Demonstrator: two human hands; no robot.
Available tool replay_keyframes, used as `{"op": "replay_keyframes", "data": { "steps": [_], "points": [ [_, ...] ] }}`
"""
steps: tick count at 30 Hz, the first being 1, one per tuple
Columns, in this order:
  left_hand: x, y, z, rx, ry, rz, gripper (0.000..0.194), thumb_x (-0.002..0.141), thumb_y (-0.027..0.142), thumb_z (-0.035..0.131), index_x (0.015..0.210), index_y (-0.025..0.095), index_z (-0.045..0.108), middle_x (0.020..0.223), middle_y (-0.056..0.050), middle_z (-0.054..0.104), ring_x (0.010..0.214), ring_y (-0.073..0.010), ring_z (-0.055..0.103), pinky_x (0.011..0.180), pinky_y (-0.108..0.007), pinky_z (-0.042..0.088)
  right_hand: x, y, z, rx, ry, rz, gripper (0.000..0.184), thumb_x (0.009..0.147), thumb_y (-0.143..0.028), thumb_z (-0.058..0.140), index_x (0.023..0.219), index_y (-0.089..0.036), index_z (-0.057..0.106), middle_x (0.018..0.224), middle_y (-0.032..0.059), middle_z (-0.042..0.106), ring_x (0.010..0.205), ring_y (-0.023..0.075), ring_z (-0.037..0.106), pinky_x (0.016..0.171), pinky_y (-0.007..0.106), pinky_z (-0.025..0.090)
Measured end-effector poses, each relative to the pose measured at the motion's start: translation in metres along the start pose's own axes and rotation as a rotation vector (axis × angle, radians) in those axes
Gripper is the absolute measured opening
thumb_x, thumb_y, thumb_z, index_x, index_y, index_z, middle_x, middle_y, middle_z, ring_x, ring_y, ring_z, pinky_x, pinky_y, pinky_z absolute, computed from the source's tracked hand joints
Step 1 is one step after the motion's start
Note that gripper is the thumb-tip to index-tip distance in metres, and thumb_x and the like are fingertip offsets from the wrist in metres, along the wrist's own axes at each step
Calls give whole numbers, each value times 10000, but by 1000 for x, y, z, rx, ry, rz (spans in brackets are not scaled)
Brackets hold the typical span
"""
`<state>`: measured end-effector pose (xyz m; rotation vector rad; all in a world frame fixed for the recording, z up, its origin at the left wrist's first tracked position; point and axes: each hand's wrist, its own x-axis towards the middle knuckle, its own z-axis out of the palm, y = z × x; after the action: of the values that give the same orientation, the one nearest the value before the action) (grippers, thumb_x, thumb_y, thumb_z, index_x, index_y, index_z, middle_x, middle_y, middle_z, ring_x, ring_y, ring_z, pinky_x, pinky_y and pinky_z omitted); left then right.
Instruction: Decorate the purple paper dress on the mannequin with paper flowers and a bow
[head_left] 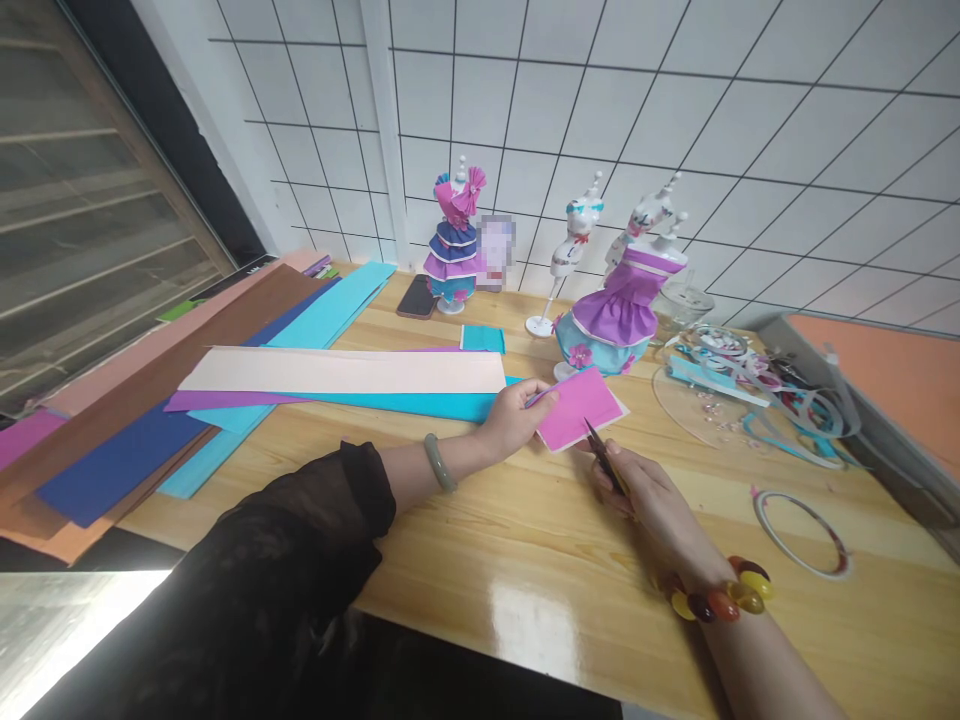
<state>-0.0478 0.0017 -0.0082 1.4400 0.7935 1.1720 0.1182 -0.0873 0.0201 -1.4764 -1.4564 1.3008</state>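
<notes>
My left hand (517,418) pinches the left edge of a pink paper piece (579,405), which has a white edge showing along its right and lower sides. In my right hand (637,485) is a pair of scissors (606,460) with dark blades, their tips at the paper's lower edge. Whether the blades have cut into it I cannot tell. Just left of my left hand lies a long pale pink strip (345,371) over purple and teal strips. A small teal piece (483,339) rests behind it.
Small mannequins stand along the tiled wall: one in a layered dress (454,240), one mostly bare (574,240), another in a purple dress (622,300). A phone (417,297) lies at the back. Ribbons and trimmings (750,380) clutter the right, near a ribbon roll (802,535). Long colored strips (135,450) fill the left.
</notes>
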Motion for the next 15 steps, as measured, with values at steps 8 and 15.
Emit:
{"op": "replay_keyframes", "data": {
  "steps": [8,15],
  "points": [
    [0,-1,1,25,-42,-5,288,805,418,489,772,138,545,756,4,538,711,-92,471,669,-198,370,-1,-4,2,-5,-15,0,481,874,-556,339,562,-195,403,498,-33,331,468,100,270,450,249,227],
    [0,-1,0,51,-49,-5,297,809,428,476,778,139,538,756,5,536,714,-95,473,669,-201,375,0,-1,2,46,-34,13,463,868,-559,352,590,-195,417,511,-40,323,454,95,265,440,247,212]
  ]
}}
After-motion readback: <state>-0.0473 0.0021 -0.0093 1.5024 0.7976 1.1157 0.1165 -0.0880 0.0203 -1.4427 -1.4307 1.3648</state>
